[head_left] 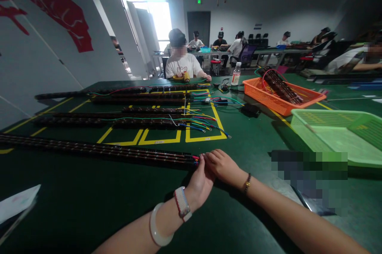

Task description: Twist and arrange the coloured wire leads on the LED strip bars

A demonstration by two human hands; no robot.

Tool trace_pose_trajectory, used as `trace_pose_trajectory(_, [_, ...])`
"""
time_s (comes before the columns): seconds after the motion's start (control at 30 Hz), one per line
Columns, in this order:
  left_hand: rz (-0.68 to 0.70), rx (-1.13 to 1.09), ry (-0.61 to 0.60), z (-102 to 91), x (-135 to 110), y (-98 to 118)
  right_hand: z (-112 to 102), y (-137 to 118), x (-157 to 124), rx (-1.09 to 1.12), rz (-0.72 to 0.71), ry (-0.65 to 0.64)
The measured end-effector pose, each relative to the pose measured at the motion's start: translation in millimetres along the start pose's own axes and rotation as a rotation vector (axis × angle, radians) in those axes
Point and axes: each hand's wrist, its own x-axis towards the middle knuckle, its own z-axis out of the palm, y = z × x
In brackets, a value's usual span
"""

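Both my hands meet at the right end of a long black strip (pixel 98 151) that lies across the green table. My left hand (pixel 199 184) wears a watch and a pale bangle, and its fingers close around the strip's end, where short red and blue wires (pixel 195 158) stick out. My right hand (pixel 222 165), with a bead bracelet, curls its fingers against the same end, touching the left hand. What the fingers pinch is hidden.
More long black strips (pixel 119 120) with coloured wires lie over yellow floor-tape squares. An orange basket (pixel 280 96) holds dark parts; an empty green basket (pixel 343 134) sits at right. A clear bottle (pixel 236 74) stands behind. A seated person (pixel 182 65) works opposite; others sit farther back.
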Motion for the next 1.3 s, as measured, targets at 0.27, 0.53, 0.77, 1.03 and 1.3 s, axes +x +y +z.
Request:
trace_pose_trajectory(0.27, [-0.017, 0.077, -0.063, 2.6, -5.9, 0.7, -2.8, -5.5, -7.3, 0.127, 0.152, 0.046])
trace_pose_trajectory(0.53, [-0.057, 0.14, -0.163, -1.1, -3.4, 1.4, -10.4, 17.6, -14.9, 0.128, 0.172, 0.07])
trace_pose_trajectory(0.77, [-0.05, 0.128, -0.162, -3.3, -0.7, 0.2, -8.3, 25.4, -19.5, 0.06, -0.018, 0.066])
trace_pose_trajectory(1.03, [-0.093, 0.238, -0.232, -5.6, -0.7, -0.2, -3.8, 29.5, -10.2, 0.651, 0.505, -0.075])
trace_pose_trajectory(1.3, [-0.04, 0.236, -0.122, -3.9, -4.4, -1.8, 21.0, 46.0, -6.6, 1.146, 0.736, -0.195])
